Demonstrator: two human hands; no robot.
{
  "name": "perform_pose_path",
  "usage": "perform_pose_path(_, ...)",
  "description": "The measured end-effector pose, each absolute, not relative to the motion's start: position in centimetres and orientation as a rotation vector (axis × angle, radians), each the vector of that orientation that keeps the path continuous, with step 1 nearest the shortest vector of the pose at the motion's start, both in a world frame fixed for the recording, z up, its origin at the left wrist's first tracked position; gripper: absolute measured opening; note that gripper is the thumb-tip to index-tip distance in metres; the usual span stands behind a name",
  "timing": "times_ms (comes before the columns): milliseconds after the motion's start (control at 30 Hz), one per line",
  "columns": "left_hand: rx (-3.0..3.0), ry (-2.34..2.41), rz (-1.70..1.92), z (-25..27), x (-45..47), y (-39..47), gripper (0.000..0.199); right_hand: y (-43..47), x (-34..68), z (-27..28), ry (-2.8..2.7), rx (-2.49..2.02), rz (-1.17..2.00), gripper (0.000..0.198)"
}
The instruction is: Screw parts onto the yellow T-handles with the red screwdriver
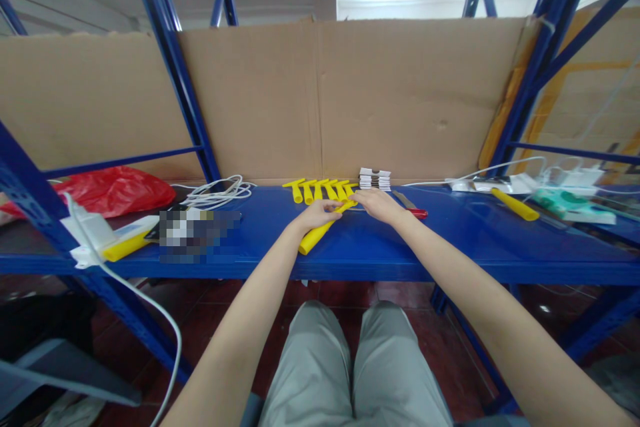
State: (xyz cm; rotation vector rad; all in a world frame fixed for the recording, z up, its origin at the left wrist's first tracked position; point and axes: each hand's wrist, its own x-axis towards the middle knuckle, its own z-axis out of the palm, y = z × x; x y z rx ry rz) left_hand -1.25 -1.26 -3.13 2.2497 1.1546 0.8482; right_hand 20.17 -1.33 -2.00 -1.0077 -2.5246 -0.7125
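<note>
In the head view, a seated person works at a blue surface [465, 230]. The left hand [319, 215] has its thumb and fingers closed on a yellow T-shaped handle [319, 236], gripping it toward its far end. The handle slants across the surface, its round near end close to the front edge and its far end between the two hands. The right hand [379, 204] reaches in from the other side with its fingers bent over that far end, touching it; whether they are clamped on it cannot be told, since the hand hides the contact.

Just beyond the hands, a row of yellow T-shaped pieces [299, 193] lies side by side, crossbars toward a cardboard panel [250, 100], the row's right end partly covered by the hands. A stack of small white packets [375, 179] stands just behind the right hand, and a red-handled knife [418, 213] lies to the right of it.

Farther left are a coiled white cable [216, 196], a red plastic bag [117, 190] and a yellow handle [125, 247] beside a pixelated patch. Well to the right, a yellow-handled tool [516, 205] lies near a teal-and-white packet [573, 207].
</note>
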Motion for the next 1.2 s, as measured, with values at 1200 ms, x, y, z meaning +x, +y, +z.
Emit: perform_pose_path(1200,2.235,1.161,0.824,-2.8,-1.1,-1.8,0.048,-2.9,20.5,-1.3,-2.385,-1.026,-0.56,0.025)
